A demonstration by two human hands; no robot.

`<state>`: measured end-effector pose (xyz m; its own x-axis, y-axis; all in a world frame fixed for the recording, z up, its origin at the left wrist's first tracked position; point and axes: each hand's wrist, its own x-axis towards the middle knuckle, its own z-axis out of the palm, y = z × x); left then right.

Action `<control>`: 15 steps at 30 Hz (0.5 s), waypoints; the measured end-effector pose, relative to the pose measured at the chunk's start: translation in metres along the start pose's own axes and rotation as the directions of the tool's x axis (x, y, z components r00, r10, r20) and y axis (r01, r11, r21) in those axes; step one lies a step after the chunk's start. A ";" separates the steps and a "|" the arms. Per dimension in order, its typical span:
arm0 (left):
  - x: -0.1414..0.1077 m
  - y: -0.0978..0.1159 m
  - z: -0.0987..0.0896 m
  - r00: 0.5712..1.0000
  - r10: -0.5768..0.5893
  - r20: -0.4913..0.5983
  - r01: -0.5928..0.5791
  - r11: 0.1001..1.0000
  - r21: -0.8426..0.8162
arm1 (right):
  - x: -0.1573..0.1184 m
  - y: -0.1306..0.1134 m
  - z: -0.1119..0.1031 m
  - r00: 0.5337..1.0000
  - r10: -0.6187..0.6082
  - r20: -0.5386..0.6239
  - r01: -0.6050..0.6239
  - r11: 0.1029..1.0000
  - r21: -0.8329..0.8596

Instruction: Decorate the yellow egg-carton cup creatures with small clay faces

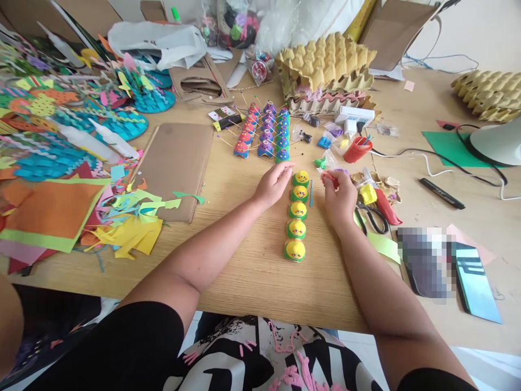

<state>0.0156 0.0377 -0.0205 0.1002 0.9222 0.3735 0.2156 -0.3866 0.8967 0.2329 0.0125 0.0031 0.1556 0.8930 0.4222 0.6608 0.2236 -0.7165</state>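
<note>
A row of several yellow-and-green pieces with smiling faces [298,210] runs toward me on the wooden table. My left hand [273,183] rests beside the far end of the row, fingers extended and nothing visible in them. On the other side, my right hand [340,196] pinches a small red lump [330,180]. A thin blue tool [311,194] lies between the row and my right hand. Beyond my hands stand three decorated rows, one red and blue [247,131], one purple [267,130] and one blue-green [283,134].
Colored paper scraps [140,231] and a cardboard sheet [175,168] lie left. Egg trays [325,62] are stacked behind. At right are a red cup [358,149], black scissors [376,220], a red cutter [386,207], a marker [442,194] and cables.
</note>
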 end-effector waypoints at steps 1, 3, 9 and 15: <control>0.000 0.000 0.000 1.000 -0.002 -0.001 0.002 1.000 -0.003 | 0.000 0.001 0.001 1.000 0.004 -0.002 -0.004 1.000 0.031; 0.000 0.000 0.000 1.000 -0.008 0.000 0.008 1.000 -0.007 | -0.001 0.004 0.004 1.000 -0.005 -0.025 0.007 0.996 0.091; 0.001 0.000 0.000 1.000 -0.017 -0.005 0.017 1.000 -0.015 | 0.000 0.012 0.008 0.973 -0.075 -0.217 0.102 0.988 0.113; 0.003 -0.001 0.001 0.999 -0.034 0.002 0.034 0.999 -0.019 | 0.006 0.013 0.005 0.958 -0.145 -0.249 0.166 0.984 0.065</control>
<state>0.0163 0.0408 -0.0203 0.0950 0.9347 0.3425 0.2003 -0.3550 0.9132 0.2390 0.0230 -0.0064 0.2356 0.7257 0.6463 0.6280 0.3938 -0.6712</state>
